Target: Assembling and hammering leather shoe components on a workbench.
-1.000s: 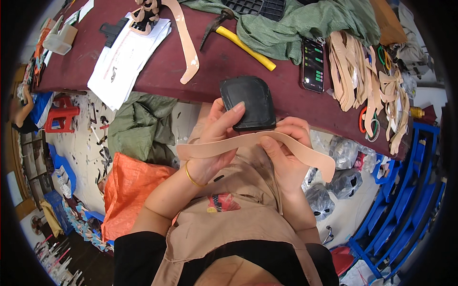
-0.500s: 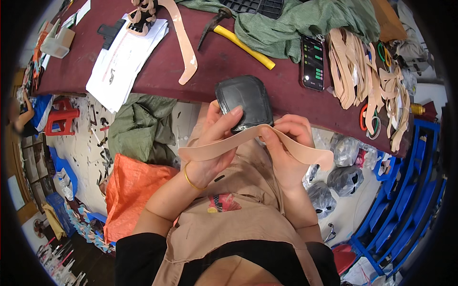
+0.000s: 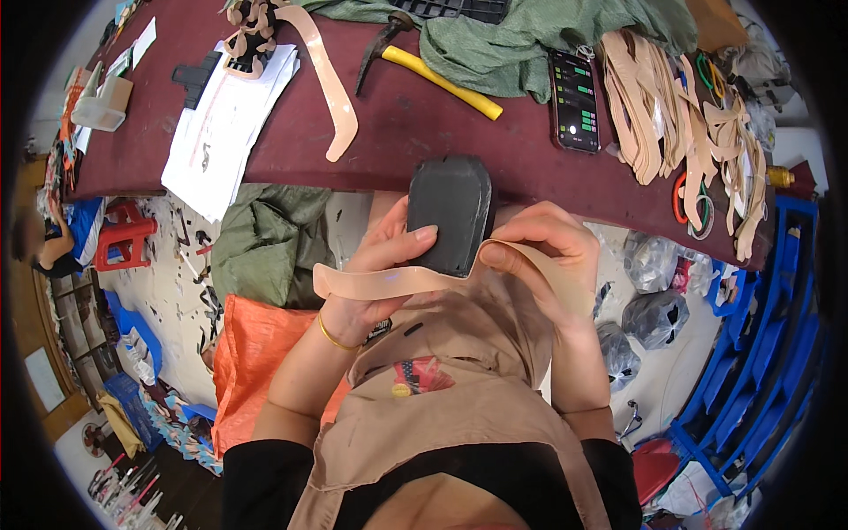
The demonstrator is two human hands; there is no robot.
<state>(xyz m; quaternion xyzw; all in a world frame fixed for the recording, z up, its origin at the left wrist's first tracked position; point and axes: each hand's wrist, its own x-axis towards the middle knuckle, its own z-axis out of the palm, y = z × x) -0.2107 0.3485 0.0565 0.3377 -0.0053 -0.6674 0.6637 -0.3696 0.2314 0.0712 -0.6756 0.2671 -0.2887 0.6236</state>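
My left hand is closed around a black heel block, its thumb lying on the flat face. The block has straight sides and a rounded far end. A beige strip runs along the block's near end, against its edge, and its left end sticks out past my left wrist. Between thumb and fingers, my right hand pinches the strip beside the block's near right corner. The rest of the strip bends down along my right palm. My left fingertips are hidden behind the block.
On the dark red table lie a hammer, papers, a phone, a loose beige strip and hanging bundles of strips. Scissors hang at the right edge. A blue rack stands to the right.
The black heel block has been turned, so its flat face now shows. My right hand has moved slightly right and up, and the strip now bends at the block's corner.
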